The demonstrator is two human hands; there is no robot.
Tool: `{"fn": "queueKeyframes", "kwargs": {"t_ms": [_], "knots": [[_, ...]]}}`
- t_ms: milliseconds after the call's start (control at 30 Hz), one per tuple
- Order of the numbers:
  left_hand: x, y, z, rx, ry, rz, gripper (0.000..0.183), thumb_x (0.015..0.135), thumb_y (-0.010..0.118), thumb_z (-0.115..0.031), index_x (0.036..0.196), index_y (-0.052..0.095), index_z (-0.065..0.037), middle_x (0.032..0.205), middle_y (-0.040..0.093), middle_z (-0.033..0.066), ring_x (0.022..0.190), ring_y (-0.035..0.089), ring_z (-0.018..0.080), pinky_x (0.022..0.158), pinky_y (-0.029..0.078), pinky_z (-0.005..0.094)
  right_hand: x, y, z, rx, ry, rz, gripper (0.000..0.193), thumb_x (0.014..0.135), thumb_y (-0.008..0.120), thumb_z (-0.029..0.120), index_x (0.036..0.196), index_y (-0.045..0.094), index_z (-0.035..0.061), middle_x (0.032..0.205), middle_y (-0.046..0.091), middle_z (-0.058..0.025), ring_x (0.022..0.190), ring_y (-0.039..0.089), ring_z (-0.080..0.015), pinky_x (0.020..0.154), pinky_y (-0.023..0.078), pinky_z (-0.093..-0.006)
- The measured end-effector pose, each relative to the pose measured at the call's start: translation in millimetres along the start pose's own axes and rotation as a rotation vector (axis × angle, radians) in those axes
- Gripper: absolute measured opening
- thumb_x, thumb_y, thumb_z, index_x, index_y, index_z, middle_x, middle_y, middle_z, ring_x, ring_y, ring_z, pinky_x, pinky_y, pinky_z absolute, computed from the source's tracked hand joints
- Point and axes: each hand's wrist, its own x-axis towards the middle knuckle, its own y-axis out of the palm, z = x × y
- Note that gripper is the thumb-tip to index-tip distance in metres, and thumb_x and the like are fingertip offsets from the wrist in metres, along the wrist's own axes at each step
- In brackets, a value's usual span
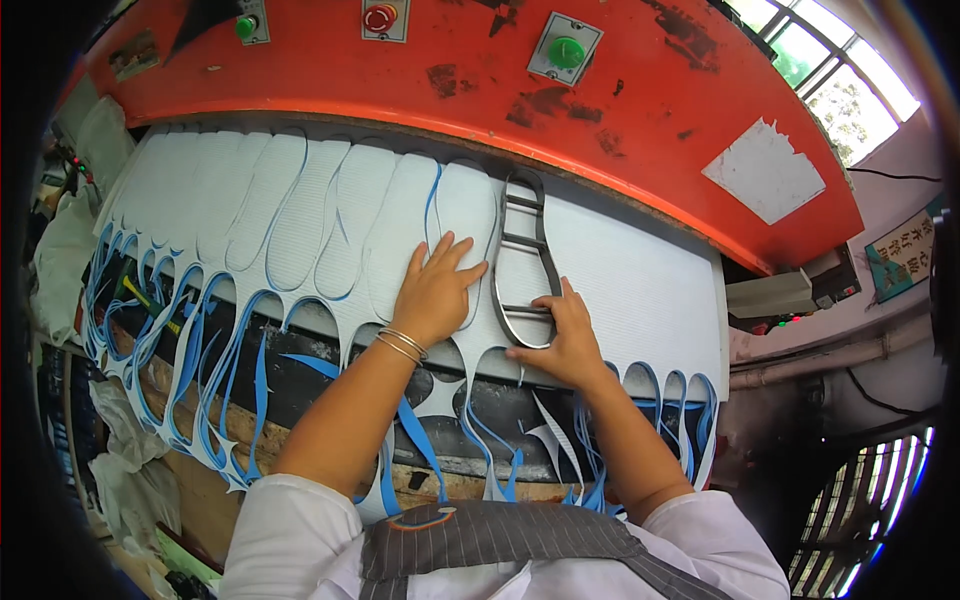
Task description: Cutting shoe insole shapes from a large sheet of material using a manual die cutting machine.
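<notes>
Where the die is: the sole-shaped metal die (522,240) lies on the white ribbed sheet (640,290), just right of centre in the frame, its long axis running nearly up and down.
Right grip: my right grip (570,335) is closed about the die's lower end, fingers over the right rim, thumb by the rounded bottom.
Left grip: my left grip (437,292) rests palm-down on the sheet, left of the die, fingers spread and holding nothing.
Die's weight and stiffness: I judge it rigid and fairly heavy for so thin an outline; it should not bend as I shift it.
Die's edges: bare metal, perhaps slick, and the underside is likely sharp, so I would keep skin clear of it.
Best hold: the outer rim near either end, or the crossbars (524,203), which look solid enough to lift by.
Sheet's feel: soft and light, I expect; it could slide or rumple, so a flat palm suits it.
Offcut loops: the blue-edged loops (262,385) at lower left look floppy, easy to snag or tear.
</notes>
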Motion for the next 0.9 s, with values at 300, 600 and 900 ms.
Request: {"fn": "queueKeyframes", "kwargs": {"t_ms": [300,600,900], "knots": [[3.9,-1.5,3.9,-0.073,-0.017,0.057,0.046,0.082,0.048,-0.004,0.124,0.061,-0.017,0.143,0.040,0.0083,0.140,0.025,0.0257,0.114,0.013,0.0475,-1.5,16.0,10.5,-0.102,-0.061,-0.165,0.072,0.052,0.086,0.042,0.107,0.059,0.0045,0.128,0.047,-0.0331,0.123,0.044,-0.0448,0.101,0.035,-0.0463],[48.1,-9.8,45.4,-0.450,0.007,-0.106,0.035,0.080,0.057,-0.008,0.115,0.063,-0.005,0.131,0.053,0.0174,0.126,0.045,0.0329,0.107,0.033,0.0420,40.9,-1.1,7.4,-0.188,-0.027,-0.068,0.091,0.056,0.081,0.055,0.125,0.050,0.0046,0.133,0.041,-0.0340,0.126,0.038,-0.0478,0.104,0.032,-0.0487],[75.3,-239.9,202.8,-0.320,-0.204,-1.309,0.042,0.094,0.053,-0.018,0.131,0.045,0.001,0.127,0.052,0.0163,0.117,0.051,0.0242,0.100,0.040,0.0350,137.4,-91.1,109.0,0.151,-0.263,-0.608,0.054,0.077,0.076,0.023,0.119,0.050,0.0004,0.093,0.059,-0.0119,0.081,0.057,-0.0205,0.072,0.048,-0.0323]]}}
